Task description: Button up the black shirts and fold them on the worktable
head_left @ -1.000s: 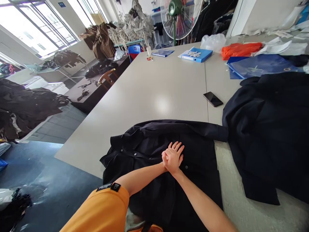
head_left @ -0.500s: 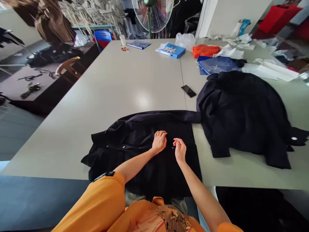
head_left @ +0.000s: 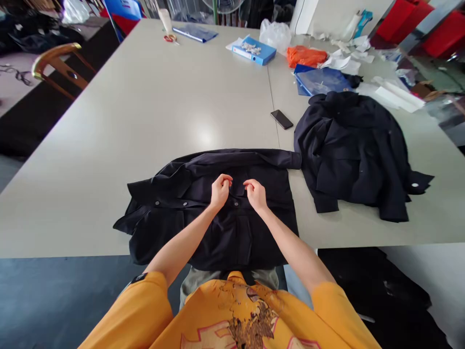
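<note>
A dark jacket (head_left: 203,169) lies across the near edge of the table, its collar to the left and a row of round buttons along its middle. Over its front, my left hand (head_left: 220,191) is closed, fingers curled in a pinch on the dark cloth. To its right my right hand (head_left: 255,194) is also closed, fingertips together at the cloth, with a button (head_left: 236,204) just below and between the hands. The two hands are a small gap apart. A second dark jacket (head_left: 354,150) lies crumpled on the right, touching the first one's sleeve cuff.
On the pale table (head_left: 145,121) lie a phone (head_left: 282,119), a blue box (head_left: 254,50) with small white pieces, an orange bag (head_left: 305,56), blue folders (head_left: 321,80) and red scissors (head_left: 170,39). A wooden chair (head_left: 60,68) stands at the left.
My left hand has moved left and curled closed. My right hand has shifted left, up over the cloth. The cloth between them is now bunched, and the camera view has tilted lower.
</note>
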The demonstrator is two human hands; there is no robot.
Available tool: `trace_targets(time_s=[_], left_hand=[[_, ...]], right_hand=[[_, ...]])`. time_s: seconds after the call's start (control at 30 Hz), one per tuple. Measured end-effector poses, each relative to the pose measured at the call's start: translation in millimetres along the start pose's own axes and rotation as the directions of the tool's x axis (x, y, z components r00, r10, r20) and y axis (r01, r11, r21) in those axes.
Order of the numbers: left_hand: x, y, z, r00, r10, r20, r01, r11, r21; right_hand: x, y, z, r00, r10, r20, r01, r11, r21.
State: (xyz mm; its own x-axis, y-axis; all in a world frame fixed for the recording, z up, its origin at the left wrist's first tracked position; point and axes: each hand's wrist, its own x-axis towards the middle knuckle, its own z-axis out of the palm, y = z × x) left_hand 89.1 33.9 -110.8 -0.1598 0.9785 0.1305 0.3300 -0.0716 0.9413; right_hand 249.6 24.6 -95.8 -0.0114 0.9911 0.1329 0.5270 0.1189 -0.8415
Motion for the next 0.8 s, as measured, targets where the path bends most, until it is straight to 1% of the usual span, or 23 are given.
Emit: trace_targets(time_s=[0.07, 0.1, 0.17, 0.2, 0.27, 0.3, 0.37, 0.47, 0.57, 0.67, 0.73, 0.77, 0.8], left_hand=[[-5, -8, -19.4, 0.993, -0.017, 0.120, -0.006, 0.983, 0.182], [-10, -14, -27.3, 0.984, -0.014, 0.176, -0.039, 0.955, 0.293], [-24, -25, -38.6, 0.962, 0.021, 0.273, -0.157, 0.861, 0.484], [-32, -31, -42.2, 0.949, 0.051, 0.312, -0.223, 0.806, 0.548], [-46, -39, -46.1, 0.925, 0.115, 0.363, -0.330, 0.718, 0.613], [-52, -42, -46.9, 0.916, 0.143, 0.374, -0.363, 0.691, 0.625], [-59, -46, -47.3, 0.908, 0.177, 0.379, -0.395, 0.665, 0.634], [-60, -49, -46.6, 0.908, 0.179, 0.378, -0.396, 0.660, 0.638], [-57, -50, -45.5, 0.914, 0.163, 0.370, -0.375, 0.686, 0.623], [-53, -51, -46.3, 0.931, 0.172, 0.323, -0.342, 0.723, 0.600], [-53, -53, -49.8, 0.939, 0.210, 0.271, -0.333, 0.747, 0.575], [-53, -55, -52.5, 0.933, 0.240, 0.269, -0.353, 0.759, 0.547], [-54, -56, -55.3, 0.912, 0.277, 0.302, -0.399, 0.767, 0.502]], right_hand=[[9, -6, 23, 0.995, -0.073, 0.069, 0.085, 0.978, -0.189], [11, -8, 36, 0.990, -0.081, 0.113, 0.111, 0.950, -0.291], [10, -8, 59, 0.982, -0.060, 0.179, 0.140, 0.867, -0.479], [8, -7, 68, 0.980, -0.046, 0.195, 0.149, 0.818, -0.555], [4, -3, 82, 0.978, -0.044, 0.204, 0.171, 0.727, -0.665], [2, -1, 86, 0.978, -0.053, 0.200, 0.180, 0.690, -0.701], [0, 3, 89, 0.980, -0.076, 0.182, 0.188, 0.639, -0.746], [-3, 4, 91, 0.981, -0.105, 0.164, 0.194, 0.600, -0.776], [-5, 2, 93, 0.981, -0.099, 0.165, 0.192, 0.577, -0.794], [-4, 1, 97, 0.986, -0.082, 0.145, 0.165, 0.592, -0.789], [3, 4, 95, 0.991, -0.059, 0.117, 0.128, 0.649, -0.750], [7, 6, 91, 0.992, -0.038, 0.117, 0.110, 0.700, -0.705], [11, 8, 85, 0.991, -0.017, 0.134, 0.099, 0.766, -0.635]])
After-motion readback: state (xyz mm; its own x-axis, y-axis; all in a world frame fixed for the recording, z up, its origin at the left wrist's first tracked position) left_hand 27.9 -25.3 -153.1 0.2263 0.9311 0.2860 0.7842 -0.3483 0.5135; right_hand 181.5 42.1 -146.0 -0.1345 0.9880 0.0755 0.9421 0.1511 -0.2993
